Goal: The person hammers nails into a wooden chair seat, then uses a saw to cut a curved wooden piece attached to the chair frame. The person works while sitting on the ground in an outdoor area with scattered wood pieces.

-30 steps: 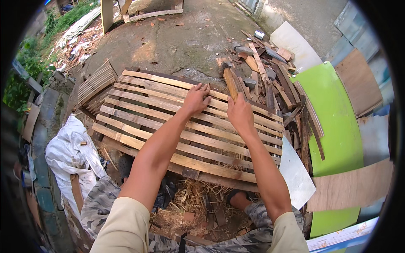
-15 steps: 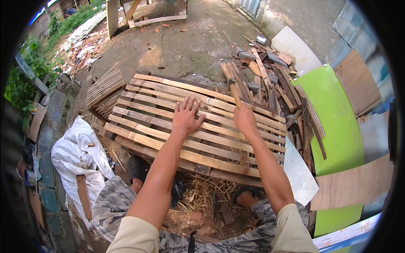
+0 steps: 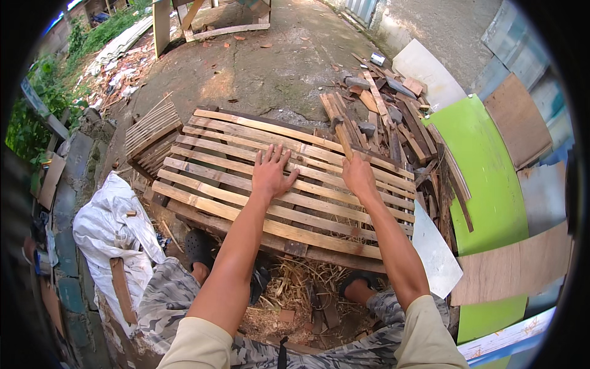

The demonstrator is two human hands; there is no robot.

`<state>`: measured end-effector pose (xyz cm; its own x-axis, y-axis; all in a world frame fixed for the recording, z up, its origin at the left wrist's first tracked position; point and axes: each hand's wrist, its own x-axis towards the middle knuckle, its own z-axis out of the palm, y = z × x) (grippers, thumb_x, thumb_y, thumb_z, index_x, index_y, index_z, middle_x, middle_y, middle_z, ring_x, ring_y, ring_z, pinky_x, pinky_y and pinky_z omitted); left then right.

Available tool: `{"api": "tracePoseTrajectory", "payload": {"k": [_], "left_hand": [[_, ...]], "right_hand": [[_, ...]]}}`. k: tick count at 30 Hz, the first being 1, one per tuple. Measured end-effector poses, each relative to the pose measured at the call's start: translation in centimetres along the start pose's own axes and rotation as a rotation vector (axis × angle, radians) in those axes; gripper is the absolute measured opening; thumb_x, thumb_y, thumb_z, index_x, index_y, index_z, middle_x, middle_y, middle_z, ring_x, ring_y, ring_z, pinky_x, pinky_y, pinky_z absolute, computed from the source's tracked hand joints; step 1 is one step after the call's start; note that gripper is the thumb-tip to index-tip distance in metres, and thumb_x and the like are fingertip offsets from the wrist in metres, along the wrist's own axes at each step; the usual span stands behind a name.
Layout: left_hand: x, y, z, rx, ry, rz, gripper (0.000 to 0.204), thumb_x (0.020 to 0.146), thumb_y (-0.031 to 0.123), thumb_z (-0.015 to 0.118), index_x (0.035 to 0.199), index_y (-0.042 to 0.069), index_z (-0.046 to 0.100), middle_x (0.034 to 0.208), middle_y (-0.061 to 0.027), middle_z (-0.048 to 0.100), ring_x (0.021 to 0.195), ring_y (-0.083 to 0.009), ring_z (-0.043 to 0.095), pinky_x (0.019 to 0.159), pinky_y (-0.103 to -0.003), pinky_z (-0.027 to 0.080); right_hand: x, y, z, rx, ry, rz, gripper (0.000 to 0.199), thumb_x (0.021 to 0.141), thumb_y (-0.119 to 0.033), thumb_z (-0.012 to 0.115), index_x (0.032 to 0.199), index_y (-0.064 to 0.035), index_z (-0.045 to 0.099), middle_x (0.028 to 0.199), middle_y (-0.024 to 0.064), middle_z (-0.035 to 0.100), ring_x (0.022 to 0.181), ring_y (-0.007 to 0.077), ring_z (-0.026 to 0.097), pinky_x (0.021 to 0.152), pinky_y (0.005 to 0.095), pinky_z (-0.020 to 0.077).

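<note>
A slatted panel (image 3: 221,200) of light bamboo or wooden strips on dark crosspieces lies in front of me, low over the ground. My left hand (image 3: 272,175) rests flat on its middle slats, fingers spread, holding nothing. My right hand (image 3: 359,176) is closed around the wooden handle of a hammer (image 3: 346,142), over the panel's right part. The hammer's dark head points away from me, near the panel's far edge. The fingertips under the handle are hidden.
A smaller slatted piece (image 3: 150,138) stands left of the panel. Scrap wood (image 3: 405,117) is piled at far right, beside a green board (image 3: 485,178). A white sack (image 3: 114,221) lies at left. Shavings (image 3: 286,283) cover the ground between my feet. A wooden frame (image 3: 227,29) stands far ahead.
The view has shifted very slightly. My left hand stays flat on the slats, and my right hand keeps its hold on the hammer in nearly the same place.
</note>
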<state>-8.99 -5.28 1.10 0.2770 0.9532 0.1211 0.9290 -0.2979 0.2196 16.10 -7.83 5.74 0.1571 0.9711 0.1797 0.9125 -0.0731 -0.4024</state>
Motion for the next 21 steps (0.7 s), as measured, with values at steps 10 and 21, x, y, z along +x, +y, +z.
{"api": "tracePoseTrajectory", "payload": {"k": [10, 21], "left_hand": [[-0.1, 0.6, 0.4, -0.034, 0.039, 0.021, 0.071, 0.096, 0.062, 0.048, 0.152, 0.020, 0.046, 0.163, -0.0061, 0.035, 0.153, -0.0250, 0.026, 0.126, -0.047, 0.015], [-0.3, -0.3, 0.1, -0.009, 0.005, -0.017, 0.071, 0.096, 0.062, 0.045, 0.155, 0.023, 0.042, 0.165, -0.0024, 0.032, 0.154, -0.0229, 0.024, 0.127, -0.046, 0.013]], "right_hand": [[-0.2, -1.0, 0.4, 0.200, 0.176, 0.049, 0.035, 0.102, -0.031, 0.056, 0.109, 0.0031, 0.054, 0.076, 0.0321, 0.066, 0.078, 0.0515, 0.066, 0.069, 0.0593, 0.0516], [0.7, -4.8, -4.5, 0.378, 0.310, -0.032, 0.032, 0.104, -0.033, 0.052, 0.103, -0.0012, 0.054, 0.076, 0.0325, 0.065, 0.076, 0.0499, 0.066, 0.061, 0.0564, 0.0498]]}}
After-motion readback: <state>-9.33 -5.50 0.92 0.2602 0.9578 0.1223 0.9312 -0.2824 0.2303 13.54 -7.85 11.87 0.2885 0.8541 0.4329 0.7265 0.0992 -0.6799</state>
